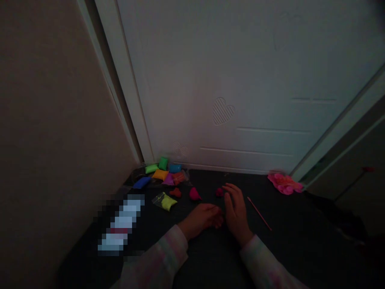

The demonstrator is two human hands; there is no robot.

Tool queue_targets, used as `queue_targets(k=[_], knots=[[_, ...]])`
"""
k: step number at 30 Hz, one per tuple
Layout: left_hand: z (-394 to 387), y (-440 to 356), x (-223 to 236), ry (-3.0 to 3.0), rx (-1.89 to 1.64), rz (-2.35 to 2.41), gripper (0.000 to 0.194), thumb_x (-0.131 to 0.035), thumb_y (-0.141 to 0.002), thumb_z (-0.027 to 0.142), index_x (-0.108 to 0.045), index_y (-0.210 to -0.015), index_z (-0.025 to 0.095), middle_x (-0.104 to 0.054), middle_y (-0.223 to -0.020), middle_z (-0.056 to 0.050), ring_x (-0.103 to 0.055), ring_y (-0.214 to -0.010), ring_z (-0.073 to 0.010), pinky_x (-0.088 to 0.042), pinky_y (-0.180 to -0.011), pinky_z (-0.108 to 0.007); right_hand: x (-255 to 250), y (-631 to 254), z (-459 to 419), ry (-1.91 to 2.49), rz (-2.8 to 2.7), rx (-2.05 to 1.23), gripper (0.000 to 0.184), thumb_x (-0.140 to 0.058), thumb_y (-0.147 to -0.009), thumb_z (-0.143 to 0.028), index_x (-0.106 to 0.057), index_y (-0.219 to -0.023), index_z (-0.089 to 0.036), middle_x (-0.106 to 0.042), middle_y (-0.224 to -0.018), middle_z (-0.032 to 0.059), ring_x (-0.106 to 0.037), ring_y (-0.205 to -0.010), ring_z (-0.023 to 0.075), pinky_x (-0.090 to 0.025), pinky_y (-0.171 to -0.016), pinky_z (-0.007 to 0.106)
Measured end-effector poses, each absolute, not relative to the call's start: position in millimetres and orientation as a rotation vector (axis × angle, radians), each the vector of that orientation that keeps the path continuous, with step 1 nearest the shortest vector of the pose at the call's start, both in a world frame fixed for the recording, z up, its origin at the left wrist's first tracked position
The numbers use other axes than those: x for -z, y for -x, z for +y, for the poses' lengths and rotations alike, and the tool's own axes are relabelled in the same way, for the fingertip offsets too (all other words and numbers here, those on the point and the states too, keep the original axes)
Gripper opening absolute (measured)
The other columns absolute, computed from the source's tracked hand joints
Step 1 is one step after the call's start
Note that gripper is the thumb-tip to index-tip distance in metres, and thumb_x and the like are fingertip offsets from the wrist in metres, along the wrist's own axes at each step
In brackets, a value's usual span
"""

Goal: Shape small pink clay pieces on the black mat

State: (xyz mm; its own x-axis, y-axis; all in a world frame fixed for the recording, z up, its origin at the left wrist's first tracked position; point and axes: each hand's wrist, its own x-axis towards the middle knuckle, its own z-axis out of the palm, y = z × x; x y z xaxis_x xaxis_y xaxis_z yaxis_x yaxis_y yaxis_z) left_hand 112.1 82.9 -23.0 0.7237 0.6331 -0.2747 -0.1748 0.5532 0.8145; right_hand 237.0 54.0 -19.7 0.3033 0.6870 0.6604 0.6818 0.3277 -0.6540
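Observation:
Over the dark tabletop my left hand (203,218) is closed, its fingers curled inward toward my other hand. Whatever it may hold is hidden by the fingers and the dim light. My right hand (237,212) is open beside it, fingers stretched forward, with the palm turned toward the left one. A small round magenta lump of clay (219,192) lies just left of my right fingertips. Farther left sit a larger magenta clay lump (195,194) with a pointed end and an orange-red clay piece (175,192). A yellow-green clay packet (167,201) in clear plastic rests nearby.
Several coloured clay packets (160,174) are grouped at the back left. A pink stick (259,213) lies right of my hands. A pink petalled clay piece (285,184) is at the back right. A white panel (240,148) rises behind the table (207,261); a blurred-out bright object (122,224) lies left.

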Motion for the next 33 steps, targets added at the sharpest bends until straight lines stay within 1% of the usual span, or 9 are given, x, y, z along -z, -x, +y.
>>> queue_targets(k=[4,7,11,14,17,19,22,24,33], knots=[[84.9,-109.1,20.4,-0.767,-0.529,0.549,0.023,-0.072,-0.058,0.018,-0.063,-0.077,0.009,-0.064,-0.076,-0.005,-0.059,-0.066,-0.0109,-0.041,-0.069,-0.026,21.7,-239.3,56.0,1.378,-1.369,-0.011,0.024,-0.033,-0.086,-0.028,-0.053,-0.096,-0.018,-0.049,-0.106,0.0111,-0.045,-0.103,0.0211,-0.037,-0.088,0.045],[87.2,-107.7,18.5,-0.705,-0.600,0.560,0.024,-0.074,-0.053,0.013,-0.063,-0.074,0.009,-0.062,-0.073,-0.004,-0.058,-0.065,-0.0103,-0.040,-0.069,-0.025,22.6,-239.7,56.4,1.383,-1.355,-0.011,0.023,-0.034,-0.086,-0.028,-0.053,-0.095,-0.018,-0.049,-0.106,0.0111,-0.045,-0.103,0.0209,-0.038,-0.087,0.045],[90.2,-107.3,17.1,-0.667,-0.669,0.604,0.023,-0.072,-0.058,0.025,-0.062,-0.070,0.008,-0.056,-0.060,0.000,-0.050,-0.054,-0.0058,-0.037,-0.056,-0.020,20.8,-239.0,55.5,1.368,-1.351,-0.022,0.024,-0.034,-0.086,-0.028,-0.053,-0.096,-0.018,-0.049,-0.106,0.0106,-0.046,-0.103,0.0206,-0.038,-0.087,0.044],[93.3,-107.5,17.0,-0.632,-0.692,0.605,0.033,-0.061,-0.068,0.043,-0.055,-0.061,0.012,-0.047,-0.048,0.004,-0.043,-0.046,-0.0050,-0.033,-0.049,-0.019,19.2,-237.9,54.8,1.361,-1.357,-0.041,0.026,-0.031,-0.087,-0.028,-0.054,-0.096,-0.018,-0.049,-0.107,0.0104,-0.045,-0.104,0.0204,-0.038,-0.088,0.044],[95.7,-107.0,17.1,-0.571,-0.708,0.583,0.042,-0.052,-0.072,0.050,-0.046,-0.052,0.014,-0.038,-0.041,0.006,-0.038,-0.040,-0.0049,-0.029,-0.043,-0.019,19.7,-236.0,54.3,1.372,-1.374,-0.058,0.027,-0.030,-0.087,-0.028,-0.055,-0.094,-0.019,-0.049,-0.107,0.0107,-0.045,-0.104,0.0207,-0.038,-0.088,0.044],[96.2,-106.0,16.6,-0.548,-0.735,0.576,0.036,-0.055,-0.072,0.045,-0.048,-0.055,0.014,-0.041,-0.043,0.005,-0.040,-0.040,-0.0047,-0.032,-0.044,-0.018,20.8,-234.5,54.0,1.377,-1.393,-0.074,0.026,-0.032,-0.087,-0.029,-0.055,-0.093,-0.019,-0.049,-0.106,0.0108,-0.046,-0.104,0.0209,-0.038,-0.088,0.045],[95.5,-104.2,15.2,-0.555,-0.769,0.591,0.015,-0.066,-0.067,0.023,-0.056,-0.069,0.012,-0.057,-0.059,0.000,-0.053,-0.053,-0.0060,-0.040,-0.053,-0.018,21.9,-232.9,53.5,1.370,-1.426,-0.092,0.024,-0.035,-0.086,-0.029,-0.055,-0.093,-0.019,-0.050,-0.105,0.0105,-0.046,-0.104,0.0211,-0.038,-0.088,0.045],[94.9,-103.5,14.1,-0.557,-0.776,0.599,0.013,-0.067,-0.065,0.013,-0.058,-0.074,0.012,-0.062,-0.068,-0.002,-0.057,-0.059,-0.0069,-0.043,-0.059,-0.018,21.9,-232.9,53.5,1.368,-1.432,-0.091,0.024,-0.035,-0.086,-0.029,-0.055,-0.093,-0.019,-0.051,-0.104,0.0103,-0.045,-0.105,0.0212,-0.038,-0.089,0.045],[93.6,-103.2,10.0,-0.503,-0.790,0.541,0.015,-0.055,-0.076,0.013,-0.060,-0.090,0.009,-0.067,-0.086,-0.008,-0.063,-0.078,-0.0137,-0.045,-0.078,-0.027,21.4,-234.9,54.8,1.378,-1.424,-0.047,0.022,-0.037,-0.085,-0.028,-0.054,-0.094,-0.018,-0.049,-0.105,0.0110,-0.046,-0.103,0.0214,-0.040,-0.087,0.045]])
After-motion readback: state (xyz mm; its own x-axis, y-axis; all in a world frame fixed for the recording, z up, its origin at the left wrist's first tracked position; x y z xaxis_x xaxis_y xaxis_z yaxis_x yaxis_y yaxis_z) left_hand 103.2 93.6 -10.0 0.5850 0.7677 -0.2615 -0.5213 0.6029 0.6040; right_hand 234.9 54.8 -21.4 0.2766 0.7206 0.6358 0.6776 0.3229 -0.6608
